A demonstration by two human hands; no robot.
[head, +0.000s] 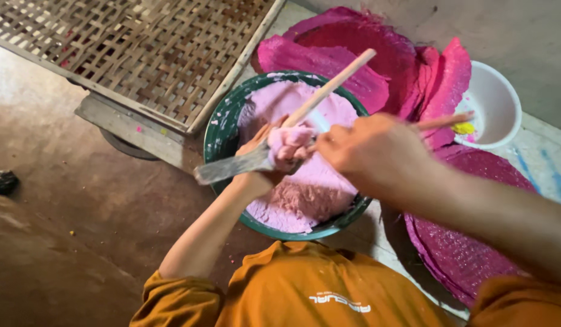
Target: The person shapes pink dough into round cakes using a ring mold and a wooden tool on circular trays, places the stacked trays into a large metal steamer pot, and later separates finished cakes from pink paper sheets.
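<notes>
A green bowl [223, 115] full of pale pink paste [305, 194] sits in front of me. My left hand [262, 145] hovers over it, cupped around a lump of the pink paste [289, 142]. My right hand [371, 151] grips a wooden-handled flat blade [229, 169]. The handle end [450, 121] sticks out to the right, and the metal blade reaches left past the lump and presses against it. A second wooden stick [335, 85] slants up from the paste by my left hand; I cannot tell if that hand holds it.
A woven bamboo tray [141, 54] on a wooden frame lies at the upper left. Magenta round sheets [365, 54] are piled behind the bowl, and more [468, 254] lie at the right. A white bowl [495, 103] with a yellow bit stands at the upper right. Brown floor [62, 200] lies to the left.
</notes>
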